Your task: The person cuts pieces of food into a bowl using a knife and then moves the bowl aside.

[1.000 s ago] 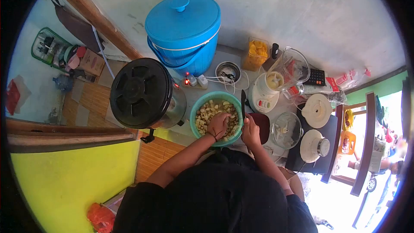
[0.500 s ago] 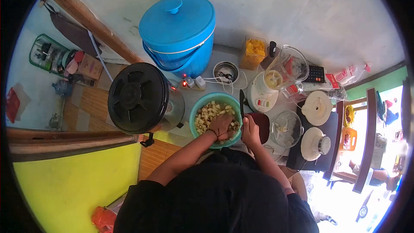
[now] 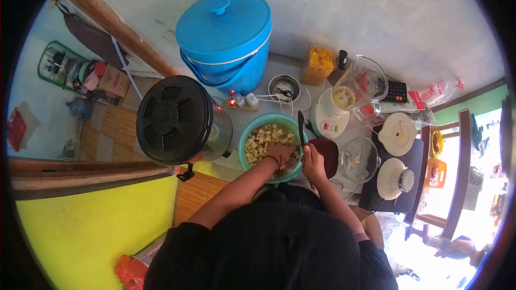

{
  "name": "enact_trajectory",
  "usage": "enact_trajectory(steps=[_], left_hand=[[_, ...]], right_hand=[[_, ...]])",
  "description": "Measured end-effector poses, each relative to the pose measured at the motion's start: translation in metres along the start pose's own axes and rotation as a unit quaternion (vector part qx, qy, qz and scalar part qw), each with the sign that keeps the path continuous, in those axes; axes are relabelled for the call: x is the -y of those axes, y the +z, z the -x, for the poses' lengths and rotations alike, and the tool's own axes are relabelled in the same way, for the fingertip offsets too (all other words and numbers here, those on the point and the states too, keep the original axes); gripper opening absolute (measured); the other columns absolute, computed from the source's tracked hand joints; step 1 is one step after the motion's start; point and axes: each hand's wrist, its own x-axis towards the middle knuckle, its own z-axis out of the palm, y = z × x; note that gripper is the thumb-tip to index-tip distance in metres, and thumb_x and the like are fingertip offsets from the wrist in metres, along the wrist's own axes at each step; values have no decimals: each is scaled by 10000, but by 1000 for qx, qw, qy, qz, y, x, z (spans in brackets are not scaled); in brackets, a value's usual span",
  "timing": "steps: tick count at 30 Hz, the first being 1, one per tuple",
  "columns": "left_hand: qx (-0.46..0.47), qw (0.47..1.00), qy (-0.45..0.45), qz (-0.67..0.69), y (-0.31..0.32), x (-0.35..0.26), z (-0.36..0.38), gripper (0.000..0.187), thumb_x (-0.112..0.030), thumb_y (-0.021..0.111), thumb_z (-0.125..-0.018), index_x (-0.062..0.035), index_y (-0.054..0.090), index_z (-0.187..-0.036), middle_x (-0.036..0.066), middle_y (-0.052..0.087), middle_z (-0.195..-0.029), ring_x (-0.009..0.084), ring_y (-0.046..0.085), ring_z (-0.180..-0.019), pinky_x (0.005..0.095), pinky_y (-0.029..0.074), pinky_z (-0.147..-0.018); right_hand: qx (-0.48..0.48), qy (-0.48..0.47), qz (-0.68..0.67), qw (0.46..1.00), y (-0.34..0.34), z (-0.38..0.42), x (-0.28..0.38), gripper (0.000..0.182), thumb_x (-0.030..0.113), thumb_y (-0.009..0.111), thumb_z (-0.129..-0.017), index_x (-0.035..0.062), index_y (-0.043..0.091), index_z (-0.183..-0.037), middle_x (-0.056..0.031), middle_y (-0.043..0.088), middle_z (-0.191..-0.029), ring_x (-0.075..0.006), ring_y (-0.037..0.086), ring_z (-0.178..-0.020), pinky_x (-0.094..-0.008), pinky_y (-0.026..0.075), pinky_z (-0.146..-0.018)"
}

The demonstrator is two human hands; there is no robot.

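Note:
A mint-green bowl [image 3: 245,161] holds many small pale chunks of food [image 3: 262,138], apparently in liquid. My left hand [image 3: 283,154] is down inside it at the right, its fingers spread among the chunks and partly hidden by them. At the bowl's right rim, my right hand [image 3: 313,162] is closed round the handle of a knife [image 3: 301,129]. The dark blade points away from me, upright along the rim. A dark red board or tray [image 3: 329,156] lies just right of that hand.
A lidded dispenser [image 3: 174,121] stands left of the bowl, a big blue bucket [image 3: 226,37] behind. A power strip [image 3: 243,102] and metal bowl [image 3: 284,88] sit at the back. To the right are a blender base [image 3: 329,115], a clear processor bowl [image 3: 359,160] and white lids [image 3: 398,134].
My left hand has shifted slightly right and deeper among the chunks. My right hand still grips the knife. The view has moved a little, and a person's arm at far right has changed position.

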Motion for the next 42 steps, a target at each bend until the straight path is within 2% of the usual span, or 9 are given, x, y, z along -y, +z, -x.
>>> enact_trajectory(steps=[10,13,19,21,26,30,33,38,42], left_hand=[[-13,969,-12,246,-13,12,26,354,-276,650,-772,-136,554,-1082,134,653,-968,284,653,-869,403,503,-741],[-153,866,-26,476,4,29,28,216,-109,622,-819,-84,551,-1021,94,645,-966,208,655,-845,332,509,-687],[-64,558,-25,827,-6,56,56,191,-86,561,-925,-18,579,-1103,67,633,-1094,185,636,-985,314,544,-805],[-49,531,-24,845,-8,62,61,324,-234,486,-978,-25,564,-1215,86,611,-1187,198,597,-1092,322,524,-887],[-20,408,-23,912,-28,58,78,631,-534,337,-977,0,584,-1206,93,581,-1269,208,549,-1162,348,480,-927],[-43,490,-21,870,-32,59,77,711,-595,293,-961,4,606,-1180,101,574,-1283,201,503,-1208,369,400,-985],[-69,592,-23,802,-38,55,77,707,-587,274,-968,-1,604,-1185,105,566,-1291,197,479,-1224,365,351,-1014],[-64,640,54,764,-36,50,72,615,-519,304,-985,-17,600,-1182,97,516,-1327,207,483,-1202,358,324,-1032],[-164,857,67,483,-20,55,63,371,-310,453,-935,-64,613,-1162,117,546,-1239,245,527,-1111,381,383,-988]], right_hand=[[16,8,-18,1000,4,3,-6,408,372,384,-1013,22,592,-1042,-17,480,-544,-109,492,-435,-282,397,-409],[24,8,-19,1000,3,2,-6,396,362,389,-1014,21,590,-1034,-17,481,-545,-105,489,-446,-279,393,-426],[31,11,-20,999,6,2,-4,385,343,396,-1012,0,568,-976,-82,507,-582,-197,518,-520,-328,407,-495],[58,40,-10,997,1,4,2,397,345,392,-1007,-12,566,-1021,-209,576,-665,-391,618,-644,-421,458,-582],[55,39,-5,998,0,5,6,401,352,395,-1007,-12,562,-1001,-196,567,-651,-378,614,-628,-412,456,-577],[51,31,-8,998,-1,6,8,405,358,393,-1008,-11,557,-985,-192,561,-644,-367,610,-618,-406,454,-576],[19,-7,-31,999,4,7,5,367,320,399,-1016,0,577,-983,-26,457,-548,-114,462,-487,-298,374,-468],[30,5,-19,999,2,7,3,374,317,390,-1018,5,591,-1065,-20,454,-539,-106,455,-464,-288,369,-453],[29,-6,-15,999,2,6,2,378,319,383,-1021,9,592,-1077,-17,449,-529,-97,445,-445,-279,364,-443]])
